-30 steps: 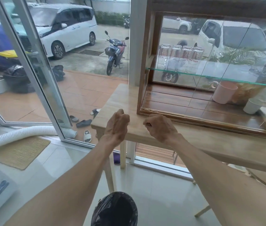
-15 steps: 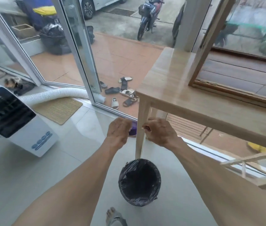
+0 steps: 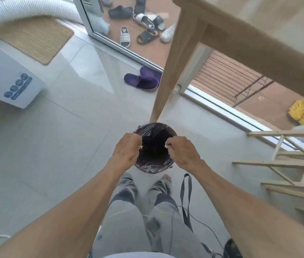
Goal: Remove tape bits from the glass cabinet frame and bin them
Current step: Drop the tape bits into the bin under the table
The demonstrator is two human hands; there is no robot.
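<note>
A small round bin [image 3: 154, 165] lined with a black bag stands on the floor by the table leg, straight below me. Both hands hover over its mouth. My left hand [image 3: 127, 148] is curled, pinching a small pale tape bit [image 3: 140, 146] at its fingertips. My right hand [image 3: 182, 150] is curled too, with another pale tape bit [image 3: 166, 145] pinched between thumb and finger. The glass cabinet is out of view; only the wooden table [image 3: 249, 43] that carries it shows at the upper right.
The table leg [image 3: 168, 77] stands just behind the bin. Purple slippers [image 3: 142, 81] lie to its left, a white appliance [image 3: 8, 81] and woven mat [image 3: 34, 36] further left. A wooden rack [image 3: 292, 168] lies at right. My legs and a black strap [image 3: 185, 198] are below.
My view tipped from the cabinet down to the floor. Both hands dropped from the cabinet's lower frame edge to just above the bin's mouth, still pinched shut.
</note>
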